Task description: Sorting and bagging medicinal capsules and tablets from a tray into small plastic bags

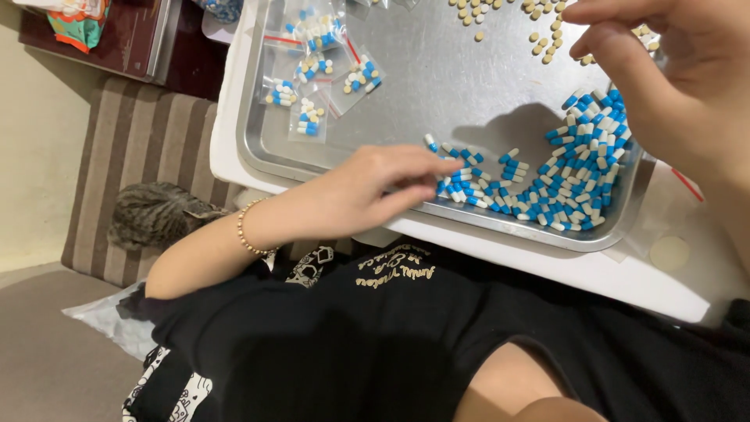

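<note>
Two bare hands work over a metal tray (437,70) that rests on a white board across the person's lap. On the left, the hand (367,187), with a beaded bracelet (248,228) at its wrist, reaches in over the tray's near rim, fingers pinched together at the edge of the blue-and-white capsules (570,172); whether a capsule sits between the fingertips cannot be told. On the right, the hand (672,86) hangs raised above the heap's far end, fingers loosely curled and holding nothing that shows. The capsules spread along the tray's near right part, thickest at the right. Beyond them, at the tray's far edge, lie small beige tablets (539,31). At the tray's far left lie small clear bags (316,70) already holding capsules. Left of the board, a tabby cat (156,215) lies against a striped cushion (148,133).
</note>
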